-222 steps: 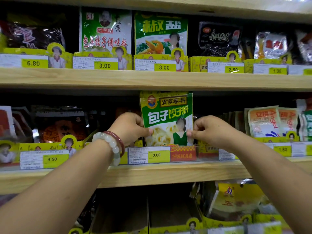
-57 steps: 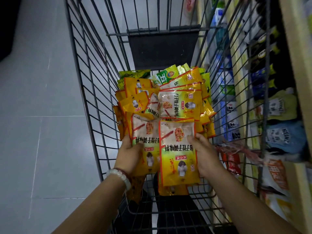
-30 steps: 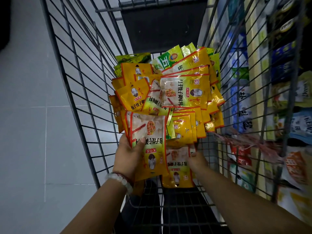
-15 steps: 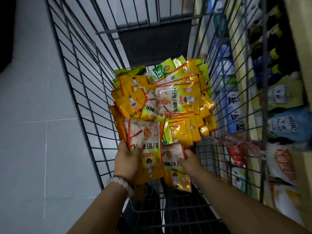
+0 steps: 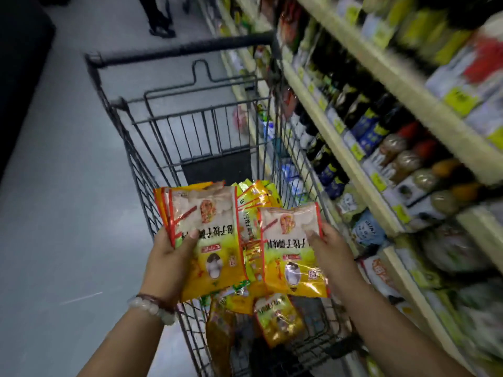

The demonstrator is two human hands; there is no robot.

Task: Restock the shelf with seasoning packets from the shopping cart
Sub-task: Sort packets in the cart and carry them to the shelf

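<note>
While shelves [image 5: 381, 164] blur, left hand [image 5: 168, 257] grips stacked packets [image 5: 209, 240], right hand [image 5: 330, 248] pinches one packet [image 5: 291, 248] — cart [image 5: 190, 131] below.

Through the head camera I see both of my forearms bare from the bottom edge of the view up to the hands, with no sleeve in sight on either side. My left hand [image 5: 170, 263] carries jewellery at the wrist: a bracelet of pale beads [image 5: 152, 310], round, smooth and milky white with a slight gloss, strung close together, and just above it, toward the hand, a thinner dark reddish-brown band [image 5: 152, 298] of small beads that lies touching the pale one. My right hand [image 5: 330, 247] and its wrist are plain. The nails that show are short and unpainted.
</note>
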